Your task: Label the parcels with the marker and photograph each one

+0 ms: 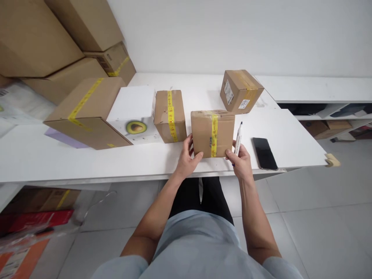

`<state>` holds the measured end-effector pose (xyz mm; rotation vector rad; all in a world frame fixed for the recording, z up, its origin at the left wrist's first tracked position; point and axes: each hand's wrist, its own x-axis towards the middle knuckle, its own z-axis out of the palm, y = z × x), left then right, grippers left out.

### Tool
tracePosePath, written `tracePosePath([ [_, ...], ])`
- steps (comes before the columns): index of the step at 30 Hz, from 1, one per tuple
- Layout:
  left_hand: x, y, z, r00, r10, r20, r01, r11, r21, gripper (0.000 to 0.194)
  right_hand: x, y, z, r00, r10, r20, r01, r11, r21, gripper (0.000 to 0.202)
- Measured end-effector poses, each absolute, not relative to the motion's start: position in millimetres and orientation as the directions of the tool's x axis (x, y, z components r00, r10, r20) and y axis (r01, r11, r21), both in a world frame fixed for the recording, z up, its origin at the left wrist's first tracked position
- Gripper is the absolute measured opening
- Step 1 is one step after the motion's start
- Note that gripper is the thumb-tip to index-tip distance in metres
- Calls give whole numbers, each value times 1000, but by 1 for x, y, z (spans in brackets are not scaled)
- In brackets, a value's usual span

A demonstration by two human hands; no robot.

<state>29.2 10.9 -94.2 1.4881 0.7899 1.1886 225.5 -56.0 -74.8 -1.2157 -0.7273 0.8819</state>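
A small cardboard box (202, 133) with yellow tape down its front stands at the near edge of the white table, between my hands. My left hand (187, 161) grips its lower left corner, thumb in front and fingers around the side. At its lower right, my right hand (241, 161) presses a thumb on the front face. The same hand also holds an uncapped white marker (238, 139), its dark tip pointing up. Whether the box's underside touches the table is hard to tell.
Left of it stand another taped box (170, 116), a white box with an avocado picture (135, 116) and a larger cardboard box (87, 112). A labelled box (241, 91) sits behind, and a phone (264, 154) lies right. Large cartons (37, 35) are stacked at far left.
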Motion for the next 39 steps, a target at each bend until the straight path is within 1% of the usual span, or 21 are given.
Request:
tracePosePath([
  [3,32,13,-111,267,900,344,-84,-334,939,69,226,-54,-93,496,868,-31,-268,119,-956,47],
  [7,31,11,-117,235,914,331,-52,-328,943,63,225,-53,-108,534,842,-74,-300,107,-948,44],
  [9,29,9,-113,215,921,326,-35,-326,945,66,226,-54,-108,551,831,-82,-301,107,-948,43],
  [11,25,8,-106,191,919,345,-6,-350,937,74,227,-55,-104,554,830,-60,-284,121,-951,43],
  [13,22,9,-98,204,903,377,44,-393,918,78,229,-57,-96,559,829,5,-232,162,-959,47],
  [15,20,11,-90,239,878,415,108,-449,887,76,231,-59,-88,566,818,107,-131,217,-967,54],
  [17,19,13,-84,270,846,459,171,-512,842,70,233,-60,-81,568,796,209,-4,257,-966,58],
  [20,21,17,-78,278,808,520,234,-581,779,59,235,-58,-74,546,778,310,144,277,-950,55],
  [25,30,16,-73,227,799,557,247,-601,761,47,231,-54,-62,505,794,339,241,248,-938,43],
  [28,34,13,-71,187,802,567,244,-597,764,40,227,-53,-58,519,786,336,267,224,-937,36],
  [31,37,12,-69,164,801,575,269,-597,756,36,224,-53,-57,551,765,332,277,208,-938,33],
  [35,40,11,-70,123,788,604,290,-610,737,34,224,-50,-59,569,733,372,303,233,-924,30],
  [39,41,9,-72,101,774,625,294,-623,725,33,223,-51,-63,575,730,370,298,235,-925,32],
])
